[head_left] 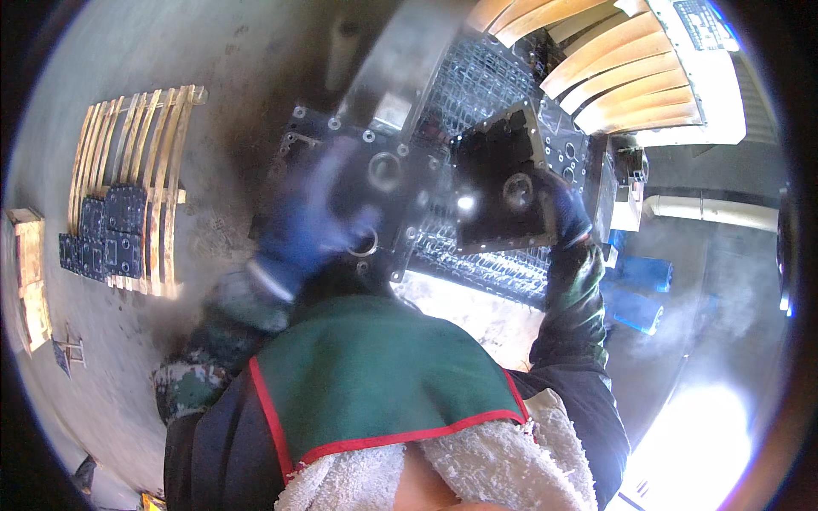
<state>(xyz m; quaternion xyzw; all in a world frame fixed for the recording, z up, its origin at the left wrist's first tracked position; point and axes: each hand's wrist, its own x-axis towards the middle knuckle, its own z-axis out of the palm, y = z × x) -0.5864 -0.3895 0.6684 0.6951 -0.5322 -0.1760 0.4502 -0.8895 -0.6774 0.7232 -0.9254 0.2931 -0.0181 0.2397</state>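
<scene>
My left hand [302,217], in a blue glove, is blurred by motion. Its thumb and fingers are apart, and it hovers over or brushes a black metal plate [394,200] with round holes and bolt holes; contact is unclear. On the right, my gloved right hand [569,211] grips the edge of another black metal plate [498,183], squarish, with a round hole and small holes along its rim. This plate is tilted above a wire-mesh conveyor belt [477,81]. Part of the right hand's fingers is hidden by the plate.
Orange strip curtains [635,81] hang over the belt at the far right. Beyond the held plate lies another black plate [569,153]. A wooden pallet [158,162] with several black plates [126,209] lies on the floor at left. Blue cylinders [641,274] and a pale pipe [716,210] are at right.
</scene>
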